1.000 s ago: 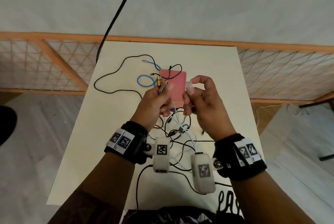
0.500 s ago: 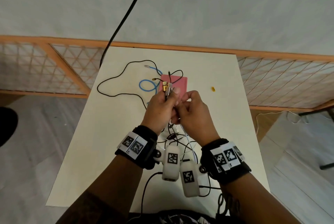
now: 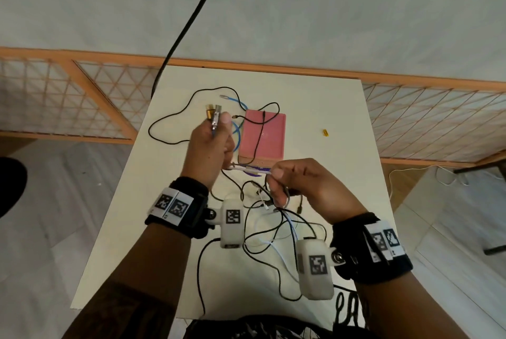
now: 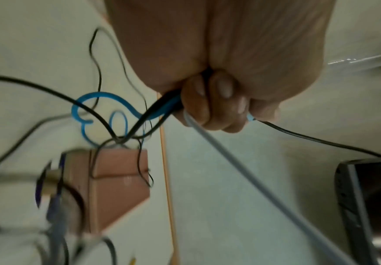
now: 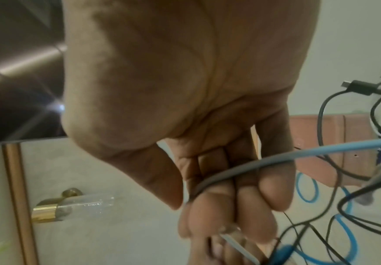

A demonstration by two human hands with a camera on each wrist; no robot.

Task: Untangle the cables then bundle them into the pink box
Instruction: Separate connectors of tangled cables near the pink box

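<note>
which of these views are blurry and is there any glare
Head view: sharp, evenly lit, edges bowed by the wide lens. Left wrist view: motion blur smears the pink box at lower left. Right wrist view: starburst glare at left, blurred blue cable at lower right.

Readable text: none in full; only coded markers and partial lettering are seen.

Black-and-white square code markers, without letters or digits, are shown in pairs on white labels on the left wristband point(image 3: 175, 205) and the right wristband point(image 3: 383, 242). One such marker each is carried by the left wrist camera housing point(image 3: 232, 222) and the right wrist camera housing point(image 3: 315, 267). Large black hand-style lettering point(image 3: 349, 308) is seen on a white surface at the bottom edge of the head view; it is cut off by the right forearm and cannot be read with certainty. Tiny white print is noted on the clear cable plug point(image 4: 366, 60) in both wrist views, too blurred to be read.
</note>
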